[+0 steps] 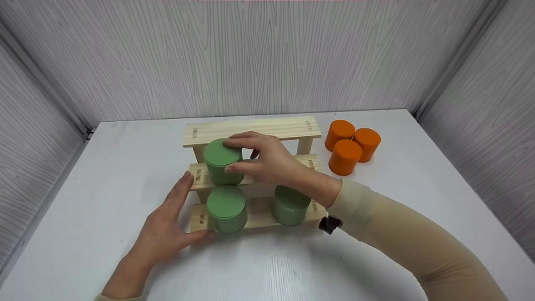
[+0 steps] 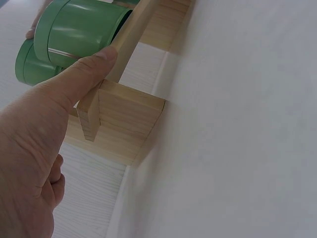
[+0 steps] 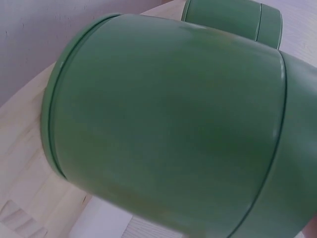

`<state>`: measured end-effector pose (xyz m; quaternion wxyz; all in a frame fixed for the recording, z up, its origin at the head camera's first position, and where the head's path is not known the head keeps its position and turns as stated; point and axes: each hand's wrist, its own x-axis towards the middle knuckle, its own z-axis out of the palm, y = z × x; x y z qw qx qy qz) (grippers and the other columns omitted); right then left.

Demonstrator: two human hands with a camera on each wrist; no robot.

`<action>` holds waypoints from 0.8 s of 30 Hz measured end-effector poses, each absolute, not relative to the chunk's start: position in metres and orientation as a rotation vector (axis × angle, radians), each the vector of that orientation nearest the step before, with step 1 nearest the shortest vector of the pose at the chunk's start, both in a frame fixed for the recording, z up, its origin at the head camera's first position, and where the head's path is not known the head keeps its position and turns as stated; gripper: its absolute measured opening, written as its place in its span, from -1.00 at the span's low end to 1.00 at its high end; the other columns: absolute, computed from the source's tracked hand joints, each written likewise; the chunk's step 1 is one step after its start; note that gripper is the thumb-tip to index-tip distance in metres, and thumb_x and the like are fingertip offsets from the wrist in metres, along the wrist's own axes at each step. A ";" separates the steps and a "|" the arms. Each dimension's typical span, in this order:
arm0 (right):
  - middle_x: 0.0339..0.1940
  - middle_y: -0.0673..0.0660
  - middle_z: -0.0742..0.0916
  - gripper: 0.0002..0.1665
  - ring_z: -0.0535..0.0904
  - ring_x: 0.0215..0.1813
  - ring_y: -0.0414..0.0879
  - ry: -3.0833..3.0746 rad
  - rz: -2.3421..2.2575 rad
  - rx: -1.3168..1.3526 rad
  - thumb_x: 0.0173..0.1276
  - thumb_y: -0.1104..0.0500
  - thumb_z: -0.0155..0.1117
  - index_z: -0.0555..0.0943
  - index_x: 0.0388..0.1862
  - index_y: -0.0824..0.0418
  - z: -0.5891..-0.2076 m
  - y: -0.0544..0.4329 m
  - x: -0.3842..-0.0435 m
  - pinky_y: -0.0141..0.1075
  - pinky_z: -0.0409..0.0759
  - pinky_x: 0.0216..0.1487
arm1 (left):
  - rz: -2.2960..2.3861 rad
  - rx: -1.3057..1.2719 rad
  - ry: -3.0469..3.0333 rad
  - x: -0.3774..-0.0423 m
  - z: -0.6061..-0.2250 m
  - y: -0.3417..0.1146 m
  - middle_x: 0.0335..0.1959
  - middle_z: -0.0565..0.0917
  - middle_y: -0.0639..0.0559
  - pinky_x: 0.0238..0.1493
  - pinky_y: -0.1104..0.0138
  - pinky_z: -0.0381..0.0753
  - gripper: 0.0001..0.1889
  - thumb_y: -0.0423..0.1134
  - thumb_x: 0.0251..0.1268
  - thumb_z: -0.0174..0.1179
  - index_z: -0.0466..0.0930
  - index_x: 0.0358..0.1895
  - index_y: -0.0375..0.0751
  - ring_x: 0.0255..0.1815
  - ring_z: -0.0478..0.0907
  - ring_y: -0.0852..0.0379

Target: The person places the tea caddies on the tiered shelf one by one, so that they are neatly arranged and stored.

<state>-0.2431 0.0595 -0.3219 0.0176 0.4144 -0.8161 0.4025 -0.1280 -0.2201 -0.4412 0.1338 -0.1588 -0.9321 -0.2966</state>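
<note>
A three-step wooden rack (image 1: 252,129) stands on the white table. On its middle step sits a green round tin (image 1: 223,161), lid up, with my right hand (image 1: 271,161) gripping it. The fingers lie on the lid and the thumb on its side. My left hand (image 1: 165,230) rests against the rack's left end. Its thumb (image 2: 84,69) presses the front edge of the lowest step, while the fingers touch the end of the middle one. Two more green tins, a left one (image 1: 227,209) and a right one (image 1: 290,209), stand on the lowest step. One green tin (image 3: 168,119) fills most of the right wrist view.
Three orange round tins (image 1: 345,156) stand close together on the table, to the right of the rack. Grey wood-grain panels (image 1: 250,58) enclose the table at the back and sides. A small black object (image 1: 330,224) shows beside the right sleeve.
</note>
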 end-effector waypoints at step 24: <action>0.40 0.01 0.66 -0.27 0.70 0.19 -0.16 -2.518 1.277 1.261 0.34 0.05 0.62 0.62 0.45 0.18 -0.301 0.094 -0.243 -0.15 0.68 0.03 | -0.853 -0.451 -2.709 -0.129 -0.443 -0.220 0.78 -0.06 0.19 0.56 -0.10 0.34 0.47 0.09 -0.15 0.77 -0.16 0.78 0.17 0.72 0.07 -0.06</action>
